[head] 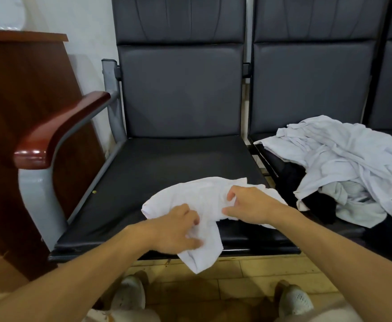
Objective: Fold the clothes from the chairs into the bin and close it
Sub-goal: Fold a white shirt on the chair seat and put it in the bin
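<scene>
Gripping the white garment (190,194) with both hands, you have it spread on the front part of the dark seat (167,163); your left hand (176,228) sits at the seat's front edge with fingers and thumb curled into the cloth, and your right hand (248,205) lies a little further back on the seat and towards its right side, fingers likewise bunched in the fabric; the two hands are close but not touching, with a band of cloth between them. The garment's long axis runs roughly side to side along the seat's front edge, and one end droops over that edge just below your left hand, so that hand is the nearer one to gather the hanging part; I judge the next move is to lift and square the cloth on the seat before folding. The pile of clothes (343,163) waits on the neighbouring chair to the seat's right; the armrest (58,131) bounds the seat's left; the bin is not in view.
</scene>
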The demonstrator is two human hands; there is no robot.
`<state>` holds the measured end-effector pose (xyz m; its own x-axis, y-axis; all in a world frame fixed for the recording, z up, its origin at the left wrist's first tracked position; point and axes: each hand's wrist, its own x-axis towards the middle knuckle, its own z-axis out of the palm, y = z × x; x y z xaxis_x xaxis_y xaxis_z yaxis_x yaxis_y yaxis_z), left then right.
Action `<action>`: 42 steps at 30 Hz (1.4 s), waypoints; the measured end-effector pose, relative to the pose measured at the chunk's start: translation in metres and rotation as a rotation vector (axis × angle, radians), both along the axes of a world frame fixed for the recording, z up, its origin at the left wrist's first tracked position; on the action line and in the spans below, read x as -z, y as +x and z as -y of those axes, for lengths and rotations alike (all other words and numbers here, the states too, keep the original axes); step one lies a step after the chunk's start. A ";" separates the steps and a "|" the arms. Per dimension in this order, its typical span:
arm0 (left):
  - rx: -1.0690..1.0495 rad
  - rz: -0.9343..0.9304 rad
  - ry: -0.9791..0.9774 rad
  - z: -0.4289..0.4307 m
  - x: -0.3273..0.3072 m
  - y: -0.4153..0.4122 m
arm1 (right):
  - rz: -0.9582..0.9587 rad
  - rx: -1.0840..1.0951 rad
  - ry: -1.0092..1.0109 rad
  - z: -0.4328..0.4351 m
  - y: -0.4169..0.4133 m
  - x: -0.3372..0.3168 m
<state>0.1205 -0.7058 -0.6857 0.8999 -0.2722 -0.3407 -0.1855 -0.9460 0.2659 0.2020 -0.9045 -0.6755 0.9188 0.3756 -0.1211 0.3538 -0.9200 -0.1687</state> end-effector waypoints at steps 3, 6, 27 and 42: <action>0.054 0.024 0.088 0.003 0.013 -0.009 | -0.079 -0.021 0.164 -0.003 0.004 0.004; 0.117 0.142 0.086 -0.004 0.017 -0.004 | -0.161 -0.100 0.126 -0.005 0.008 0.007; -0.779 0.466 -1.274 -0.028 -0.047 0.017 | -0.445 0.318 1.569 -0.011 0.013 -0.044; -0.207 -0.222 -0.870 -0.008 -0.034 -0.016 | -0.846 0.095 0.734 0.025 -0.020 -0.032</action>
